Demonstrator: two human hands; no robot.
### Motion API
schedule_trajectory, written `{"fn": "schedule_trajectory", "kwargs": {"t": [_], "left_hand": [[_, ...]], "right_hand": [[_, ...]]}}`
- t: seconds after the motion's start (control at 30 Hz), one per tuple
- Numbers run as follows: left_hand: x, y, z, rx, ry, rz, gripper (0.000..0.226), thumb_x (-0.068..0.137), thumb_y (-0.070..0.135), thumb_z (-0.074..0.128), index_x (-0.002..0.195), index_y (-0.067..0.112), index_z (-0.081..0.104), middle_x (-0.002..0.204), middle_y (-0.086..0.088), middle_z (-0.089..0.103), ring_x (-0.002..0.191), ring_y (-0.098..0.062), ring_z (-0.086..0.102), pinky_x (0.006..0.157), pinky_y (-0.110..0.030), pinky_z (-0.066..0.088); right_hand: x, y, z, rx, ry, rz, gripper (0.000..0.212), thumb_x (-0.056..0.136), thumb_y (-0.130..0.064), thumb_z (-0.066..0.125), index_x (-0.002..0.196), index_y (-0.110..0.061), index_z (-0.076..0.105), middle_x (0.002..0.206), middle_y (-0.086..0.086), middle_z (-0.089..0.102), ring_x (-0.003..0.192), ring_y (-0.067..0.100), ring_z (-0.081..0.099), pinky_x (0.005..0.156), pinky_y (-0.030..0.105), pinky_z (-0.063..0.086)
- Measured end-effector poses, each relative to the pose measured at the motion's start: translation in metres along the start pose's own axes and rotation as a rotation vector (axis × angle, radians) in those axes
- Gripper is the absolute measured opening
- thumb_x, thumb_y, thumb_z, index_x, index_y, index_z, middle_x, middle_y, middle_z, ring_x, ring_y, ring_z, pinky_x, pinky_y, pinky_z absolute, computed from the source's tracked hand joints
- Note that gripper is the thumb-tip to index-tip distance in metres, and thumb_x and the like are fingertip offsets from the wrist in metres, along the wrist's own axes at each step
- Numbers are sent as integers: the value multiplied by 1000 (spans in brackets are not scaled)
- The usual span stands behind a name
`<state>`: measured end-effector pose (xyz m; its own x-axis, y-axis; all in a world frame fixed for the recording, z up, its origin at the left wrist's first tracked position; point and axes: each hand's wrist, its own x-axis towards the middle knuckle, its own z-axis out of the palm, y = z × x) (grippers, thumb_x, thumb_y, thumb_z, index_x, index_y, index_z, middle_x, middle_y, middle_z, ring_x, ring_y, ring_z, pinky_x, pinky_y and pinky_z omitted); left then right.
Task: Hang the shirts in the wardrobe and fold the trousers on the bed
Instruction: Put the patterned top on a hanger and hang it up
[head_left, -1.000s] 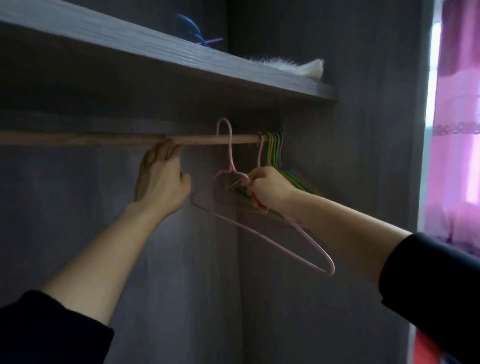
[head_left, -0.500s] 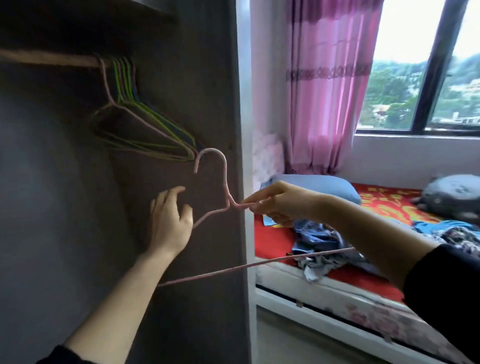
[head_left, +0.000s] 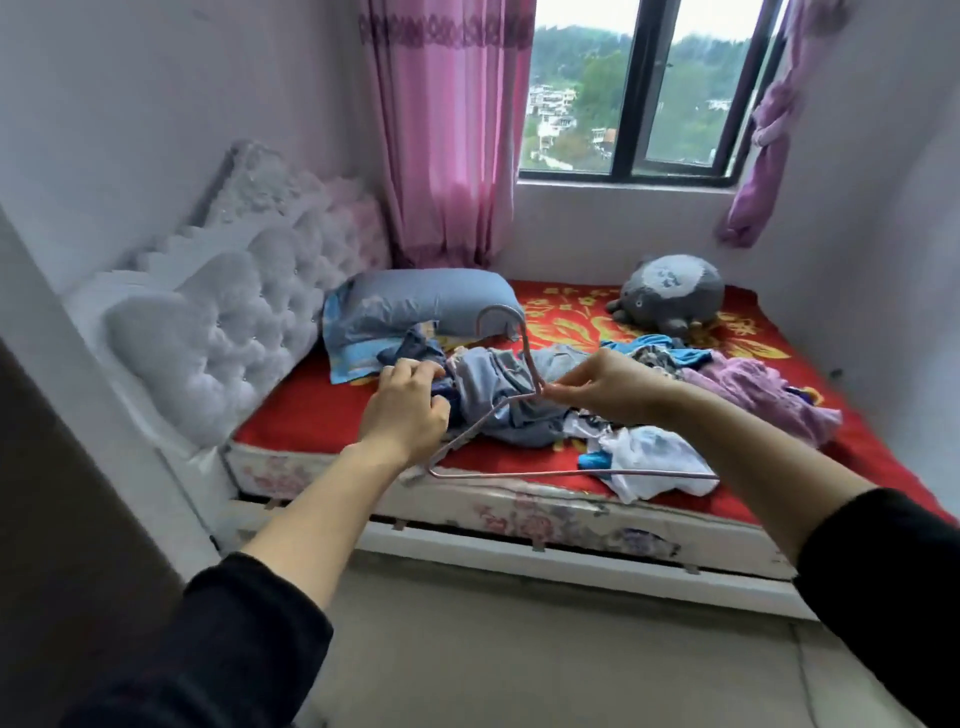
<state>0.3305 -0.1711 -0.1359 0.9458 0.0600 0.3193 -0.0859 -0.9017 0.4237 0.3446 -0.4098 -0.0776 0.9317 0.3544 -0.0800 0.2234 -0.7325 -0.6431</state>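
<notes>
Bed (head_left: 311, 410) in front of me, spread with a red flowered sheet (head_left: 571, 322). Lying on it: a blue pillow (head_left: 415, 306) at the headboard end, a grey plush toy (head_left: 670, 293) by the window wall, a heap of clothes (head_left: 483, 374) mid-bed, a white garment (head_left: 649, 457) at the near edge, and a purple garment (head_left: 753, 395) to the right.

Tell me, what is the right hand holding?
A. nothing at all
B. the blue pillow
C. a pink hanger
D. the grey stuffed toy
C: the right hand pinches the pink hanger by its neck, while the pillow and the toy lie on the bed, away from it.
</notes>
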Motion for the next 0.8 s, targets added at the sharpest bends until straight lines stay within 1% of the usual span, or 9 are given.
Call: {"fn": "schedule_trajectory", "kwargs": {"t": [0.07,0.13,0.23,0.37,0.43,0.57,0.67,0.73,0.8], "left_hand": [[18,35,32,7,-67,23,40,88,18,48,128,12,51,130,-13,47,123,-30,37,103,-39,35],[36,65,61,13,-119,55,39,89,20,47,126,11,51,130,-14,47,123,-31,37,103,-40,36],[62,101,99,8,-183,90,39,89,21,47,127,13,51,130,-12,47,125,-29,36,103,-40,36],[108,146,160,-11,-280,159,40,89,22,46,128,14,50,131,-12,46,127,-28,35,104,-41,36],[133,162,192,-12,-332,189,39,90,22,46,128,14,50,131,-12,45,127,-28,35,104,-43,36],[192,187,259,-4,-420,229,37,90,23,46,126,13,50,129,-12,45,124,-29,36,103,-44,37],[241,203,308,-16,-489,225,35,91,24,46,124,14,50,129,-12,45,124,-30,35,102,-44,38],[270,214,339,-5,-530,221,36,90,24,46,124,13,50,128,-13,45,123,-31,36,100,-44,38],[295,223,368,-6,-561,210,35,89,23,46,122,13,51,125,-14,46,121,-31,38,99,-43,39]], "right_hand": [[-1,38,-22,14,46,53,32,91,-28,63,84,1,73,46,-6,44,36,4,36,36,15,33],[-1,70,-39,23,69,121,28,92,-23,61,78,0,71,55,1,53,42,8,46,40,19,42],[3,114,-56,35,89,214,25,90,-16,59,79,5,67,64,8,55,51,13,49,44,24,42],[23,178,-75,-43,231,337,50,87,-48,62,55,-9,60,49,0,48,44,13,41,47,27,30],[39,208,-82,-73,308,395,56,88,-49,58,45,-15,47,45,-2,45,43,13,40,45,30,27],[85,271,-98,-46,316,493,40,88,-28,54,51,-11,53,52,1,55,50,17,51,44,25,32],[121,316,-116,40,313,585,31,83,-18,49,59,-4,63,42,-2,56,41,17,56,36,16,34],[142,346,-127,96,314,619,29,82,-13,45,57,-10,59,38,-1,55,39,18,57,32,16,33],[158,374,-137,185,333,617,27,84,-6,40,78,-22,60,48,6,61,39,21,57,33,19,37]]}}
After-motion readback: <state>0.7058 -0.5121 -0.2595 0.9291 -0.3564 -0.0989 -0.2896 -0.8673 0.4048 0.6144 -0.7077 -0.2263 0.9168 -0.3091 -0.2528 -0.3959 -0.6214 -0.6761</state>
